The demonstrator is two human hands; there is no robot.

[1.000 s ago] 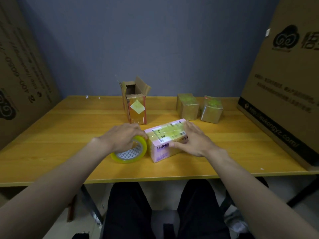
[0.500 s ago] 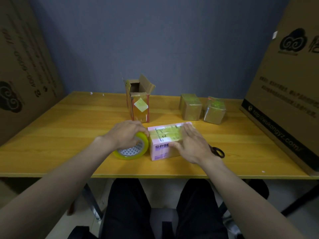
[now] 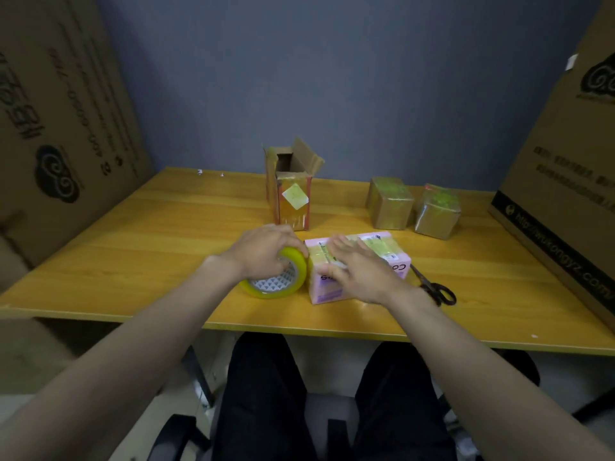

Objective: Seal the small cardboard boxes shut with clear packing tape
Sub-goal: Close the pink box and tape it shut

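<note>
Your left hand [image 3: 263, 249] grips one yellow tape roll [image 3: 276, 277]; your right hand [image 3: 357, 272] flat on one pink rectangular carton [image 3: 327, 291]. Frame upper right: two sealed brown cardboard cubes [image 3: 389, 202]; centre: one open tall box [image 3: 293, 194].

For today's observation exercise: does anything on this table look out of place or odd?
The tall box at the back stands with its top flaps open, unsealed, while the two small boxes beside it are already taped shut.

Yellow tape roll [image 3: 279, 281] with a white, grey-triangled core; pink box [image 3: 389, 261]; black scissors [image 3: 436, 289]; honey-yellow wood-grain table [image 3: 166, 247]
</note>
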